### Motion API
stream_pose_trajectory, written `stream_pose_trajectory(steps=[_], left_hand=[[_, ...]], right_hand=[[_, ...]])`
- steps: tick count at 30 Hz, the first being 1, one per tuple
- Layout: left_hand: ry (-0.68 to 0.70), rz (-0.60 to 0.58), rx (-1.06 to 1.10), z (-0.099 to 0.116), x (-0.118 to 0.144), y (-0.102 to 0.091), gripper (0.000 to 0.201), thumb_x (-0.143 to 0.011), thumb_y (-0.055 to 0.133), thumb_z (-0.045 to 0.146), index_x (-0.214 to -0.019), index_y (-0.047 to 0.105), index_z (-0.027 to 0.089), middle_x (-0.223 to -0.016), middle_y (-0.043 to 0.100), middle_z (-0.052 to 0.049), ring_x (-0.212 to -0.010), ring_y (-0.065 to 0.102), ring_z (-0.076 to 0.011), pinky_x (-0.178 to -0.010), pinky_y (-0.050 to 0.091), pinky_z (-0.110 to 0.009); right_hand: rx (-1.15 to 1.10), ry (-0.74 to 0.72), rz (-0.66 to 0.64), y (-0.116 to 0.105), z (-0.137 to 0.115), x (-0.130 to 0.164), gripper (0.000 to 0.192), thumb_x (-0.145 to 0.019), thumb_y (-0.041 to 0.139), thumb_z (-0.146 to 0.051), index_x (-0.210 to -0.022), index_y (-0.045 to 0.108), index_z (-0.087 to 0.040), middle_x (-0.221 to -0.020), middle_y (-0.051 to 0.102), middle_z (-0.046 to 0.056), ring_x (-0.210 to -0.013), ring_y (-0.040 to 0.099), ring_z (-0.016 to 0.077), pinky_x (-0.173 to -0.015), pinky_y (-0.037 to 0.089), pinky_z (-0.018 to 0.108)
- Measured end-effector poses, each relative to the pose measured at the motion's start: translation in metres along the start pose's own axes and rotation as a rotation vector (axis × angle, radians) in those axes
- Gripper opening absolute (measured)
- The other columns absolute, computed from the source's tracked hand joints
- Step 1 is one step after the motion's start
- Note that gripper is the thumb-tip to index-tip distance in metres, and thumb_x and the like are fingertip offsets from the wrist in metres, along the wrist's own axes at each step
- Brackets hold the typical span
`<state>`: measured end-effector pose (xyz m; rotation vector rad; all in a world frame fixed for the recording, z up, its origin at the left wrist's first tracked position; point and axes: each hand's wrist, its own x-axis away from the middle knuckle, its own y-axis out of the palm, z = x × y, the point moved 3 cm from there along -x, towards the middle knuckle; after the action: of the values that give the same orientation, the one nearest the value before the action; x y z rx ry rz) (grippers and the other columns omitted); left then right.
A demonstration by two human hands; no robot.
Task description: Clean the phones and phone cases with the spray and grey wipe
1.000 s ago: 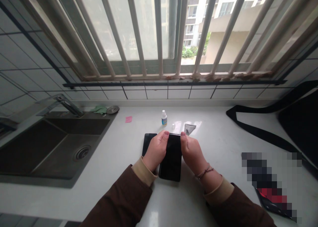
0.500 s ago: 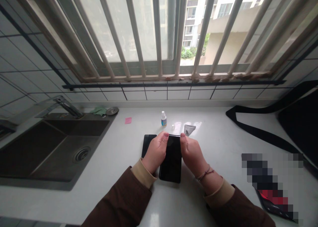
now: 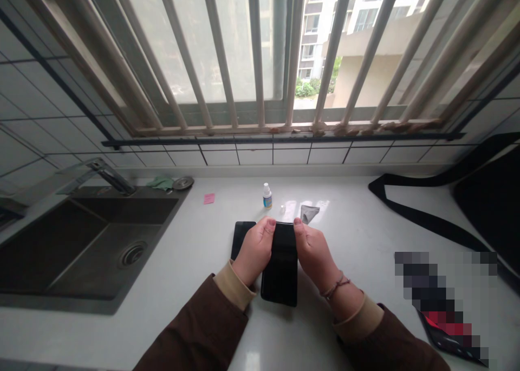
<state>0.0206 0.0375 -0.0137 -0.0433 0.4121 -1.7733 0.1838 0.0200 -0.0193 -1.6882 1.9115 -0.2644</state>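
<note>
A black smartphone [image 3: 280, 273] with a dark screen is held between my two hands over the white counter [image 3: 182, 284]. My left hand [image 3: 255, 249] grips its left edge, thumb near the top corner. On the opposite edge my right hand [image 3: 314, 249] is closed the same way; the fingers of both hands are mostly hidden beneath. Partly behind my left hand lies another flat black object [image 3: 242, 234], like a second phone. Beyond the hands stand a small white-capped bottle [image 3: 267, 197] and a small white cap [image 3: 282, 209], with a grey cloth [image 3: 310, 213] to their right.
To the left is a sink [image 3: 101, 252] with a faucet [image 3: 109, 176], a green cloth [image 3: 161, 183] and a metal drain lid [image 3: 182, 183]. A pink note [image 3: 208, 199] lies nearby. At right are a black strap [image 3: 426, 219] and a partly blurred-out dark and red item [image 3: 442, 325].
The lower end of the phone has shifted slightly down toward me. Both hands keep their grip, nearly in the same place.
</note>
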Motion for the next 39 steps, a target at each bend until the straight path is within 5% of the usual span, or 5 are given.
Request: stream_pose_trajectory(steps=[14, 24, 30, 33, 39], left_hand=[[-0.186, -0.064, 0.318, -0.007, -0.004, 0.004, 0.047, -0.102, 0.052, 0.064, -0.082, 0.058, 0.022, -0.076, 0.058, -0.002, -0.067, 0.051, -0.0174, -0.064, 0.043, -0.031], [-0.135, -0.043, 0.238, -0.006, -0.007, -0.001, 0.047, -0.102, 0.054, 0.062, -0.078, 0.056, 0.022, -0.075, 0.057, -0.001, -0.068, 0.05, -0.0172, -0.066, 0.043, -0.031], [-0.124, -0.025, 0.204, -0.007, -0.006, 0.0, 0.047, -0.104, 0.052, 0.061, -0.08, 0.058, 0.02, -0.076, 0.058, -0.001, -0.069, 0.051, -0.0165, -0.066, 0.042, -0.03], [-0.122, 0.083, 0.201, -0.01, -0.007, -0.004, 0.048, -0.103, 0.053, 0.062, -0.085, 0.062, 0.019, -0.078, 0.062, -0.001, -0.071, 0.054, -0.0168, -0.067, 0.045, -0.029], [-0.195, 0.573, 0.357, -0.019, -0.008, -0.025, 0.052, -0.098, 0.055, 0.069, -0.092, 0.067, 0.018, -0.083, 0.069, -0.003, -0.074, 0.064, -0.0187, -0.072, 0.052, -0.031]], right_hand=[[-0.318, 0.192, -0.247, 0.007, 0.004, 0.003, 0.083, -0.102, 0.021, -0.082, -0.055, 0.054, -0.022, -0.049, 0.054, 0.003, -0.049, 0.053, 0.0166, -0.052, 0.037, 0.029], [-0.031, 0.01, -0.133, 0.003, 0.0, -0.002, 0.075, -0.108, 0.018, -0.071, -0.056, 0.044, -0.024, -0.052, 0.053, 0.003, -0.053, 0.05, 0.0167, -0.054, 0.034, 0.03], [-0.098, 0.042, -0.126, 0.005, 0.003, -0.001, 0.073, -0.107, 0.019, -0.073, -0.057, 0.042, -0.024, -0.054, 0.049, 0.001, -0.053, 0.046, 0.0159, -0.054, 0.031, 0.03], [-0.214, 0.078, -0.195, 0.01, 0.004, 0.002, 0.075, -0.106, 0.022, -0.075, -0.059, 0.048, -0.023, -0.054, 0.051, 0.001, -0.053, 0.047, 0.0154, -0.051, 0.032, 0.029], [-0.276, 0.027, -0.525, 0.022, -0.002, 0.013, 0.082, -0.108, 0.022, -0.073, -0.057, 0.058, -0.02, -0.052, 0.058, 0.001, -0.05, 0.052, 0.014, -0.053, 0.038, 0.026]])
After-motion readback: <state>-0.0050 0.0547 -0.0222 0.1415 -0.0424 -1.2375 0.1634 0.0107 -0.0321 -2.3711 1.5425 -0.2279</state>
